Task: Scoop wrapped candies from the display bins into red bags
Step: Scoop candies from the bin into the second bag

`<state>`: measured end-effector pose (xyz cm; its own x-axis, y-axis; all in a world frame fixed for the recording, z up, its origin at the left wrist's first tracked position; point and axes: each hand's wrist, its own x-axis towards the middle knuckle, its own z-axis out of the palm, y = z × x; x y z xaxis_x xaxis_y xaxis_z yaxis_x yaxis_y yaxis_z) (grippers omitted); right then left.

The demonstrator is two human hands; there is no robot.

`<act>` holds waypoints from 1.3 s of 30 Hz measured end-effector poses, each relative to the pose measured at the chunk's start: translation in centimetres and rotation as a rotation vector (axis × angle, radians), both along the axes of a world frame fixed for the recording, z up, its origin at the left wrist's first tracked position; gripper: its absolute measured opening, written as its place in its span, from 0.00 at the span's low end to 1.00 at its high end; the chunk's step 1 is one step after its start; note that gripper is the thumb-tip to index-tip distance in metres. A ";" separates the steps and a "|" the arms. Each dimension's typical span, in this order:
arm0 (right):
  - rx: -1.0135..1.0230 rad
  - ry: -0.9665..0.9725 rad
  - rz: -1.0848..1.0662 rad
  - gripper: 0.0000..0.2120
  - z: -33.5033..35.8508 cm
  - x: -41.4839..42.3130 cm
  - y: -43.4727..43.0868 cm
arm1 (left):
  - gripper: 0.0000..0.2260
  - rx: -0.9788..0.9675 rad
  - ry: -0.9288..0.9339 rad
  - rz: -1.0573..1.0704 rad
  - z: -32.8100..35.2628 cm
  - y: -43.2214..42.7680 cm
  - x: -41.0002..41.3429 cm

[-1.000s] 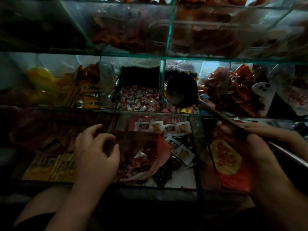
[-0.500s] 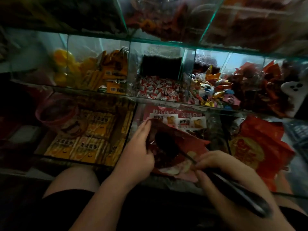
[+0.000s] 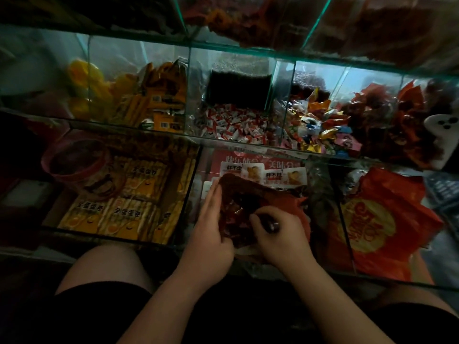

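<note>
Red bag [image 3: 250, 192], rim pinched by left hand [image 3: 211, 229], holds wrapped candies [image 3: 239, 211] and the scoop [image 3: 270, 225] the right hand [image 3: 282, 240] clenches

bag [image 3: 263, 194] between hands, candy bins [image 3: 233, 125] behind, pouch [image 3: 382, 219] right

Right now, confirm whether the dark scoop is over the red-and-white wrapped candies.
No, the right hand grips the dark scoop inside the red plastic bag that the left hand holds.

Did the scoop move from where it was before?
Yes. The scoop left the mixed-candy bin on the middle shelf and came down and nearer, into the red bag.
</note>
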<state>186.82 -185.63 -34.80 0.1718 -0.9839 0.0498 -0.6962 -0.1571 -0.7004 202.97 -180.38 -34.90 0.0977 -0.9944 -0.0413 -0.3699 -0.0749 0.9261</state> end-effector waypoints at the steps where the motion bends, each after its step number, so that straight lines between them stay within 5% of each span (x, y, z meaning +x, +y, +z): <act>1: 0.033 -0.050 -0.044 0.11 -0.2 -0.1 0.1 | 0.47 0.008 0.001 0.008 -0.1 -0.1 0.1; 12: 0.286 -0.313 -0.242 0.15 -1.3 1.9 0.6 | 0.48 0.023 0.014 0.062 -1.2 0.1 0.9; 17: 0.483 -0.748 -0.428 0.12 -0.4 3.0 1.5 | 0.46 0.026 0.080 0.066 -1.4 0.0 1.2; 20: 0.493 -0.899 -0.522 0.05 1.3 1.7 2.6 | 0.44 -0.001 0.039 0.095 -1.0 0.0 1.3; 24: 0.407 -0.923 -0.560 0.10 4.1 -1.6 3.2 | 0.39 -0.023 0.048 0.121 -0.9 -0.3 1.5; 32: 0.317 -0.957 -0.633 0.19 7.1 -6.5 3.9 | 0.24 -0.243 -0.494 0.157 1.5 -0.3 -0.2; 39: 0.294 -1.087 -0.614 0.17 9.6 -8.9 4.3 | 0.24 -0.233 -0.646 -0.018 3.6 -3.5 -2.3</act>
